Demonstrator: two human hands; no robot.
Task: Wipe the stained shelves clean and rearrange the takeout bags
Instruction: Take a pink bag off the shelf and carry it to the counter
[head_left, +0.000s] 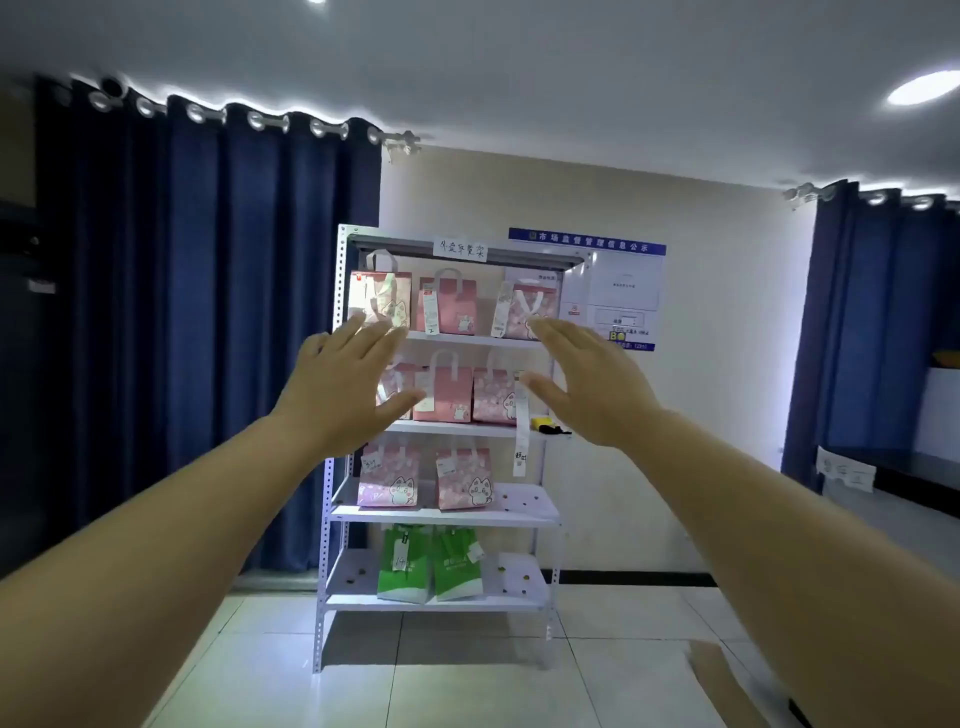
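Both forearms reach forward; left hand (337, 387) and right hand (592, 384) are raised palms-out, fingers (363, 332) straight and slightly spread, holding nothing and touching nothing. They appear well short of the shelving. A flat piece of cardboard (722, 686) lies near right on the tiled floor (467, 675). Further off, centre, a white metal shelf unit (328, 499) stands against the far wall. Top three tiers carry pink takeout bags (449, 306) with loop handles and paper receipts hanging off; the bottom tier has two green bags (405, 566). Brown spots (524, 501) show on the bare right end of the third tier, and more on the bottom tier either side of the green bags. A small yellow and black item (545, 425), possibly the wiping cloth but too small to tell, sits on the right end of the second tier. Bags look light, soft-sided and easy to tip or crumple, so best lifted by the loop handles or held on both sides, keeping receipts attached. No wiping started, by the look of it. Behind: blue notice board (613, 286) on the wall, dark blue curtains (208, 312) left and far right.
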